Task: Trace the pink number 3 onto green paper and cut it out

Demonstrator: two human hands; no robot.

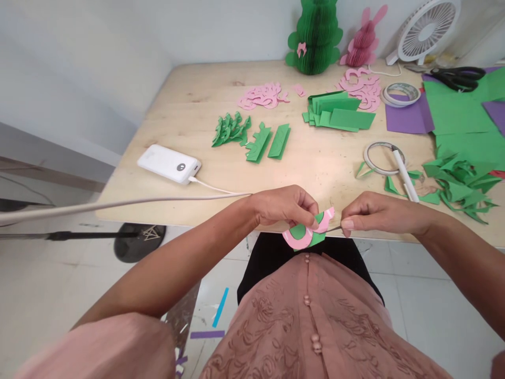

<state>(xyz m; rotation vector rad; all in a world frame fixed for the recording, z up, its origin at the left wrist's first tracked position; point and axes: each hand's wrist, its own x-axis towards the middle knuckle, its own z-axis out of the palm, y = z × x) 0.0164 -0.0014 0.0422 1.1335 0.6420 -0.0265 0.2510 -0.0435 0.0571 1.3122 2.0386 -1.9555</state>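
At the table's front edge, my left hand pinches a pink paper cutout with curved outlines, laid against a piece of green paper. My right hand is closed around a thin dark pointed tool, whose exact kind is hard to make out. Its tip touches or nearly touches the right side of the paper pieces. Part of the cutout is hidden under my left fingers.
Folded green strips, green cutouts and pink cutouts lie farther back. A power bank with a cable sits left. Tape rolls, a white pen, scissors and green scraps lie right; a fan stands behind.
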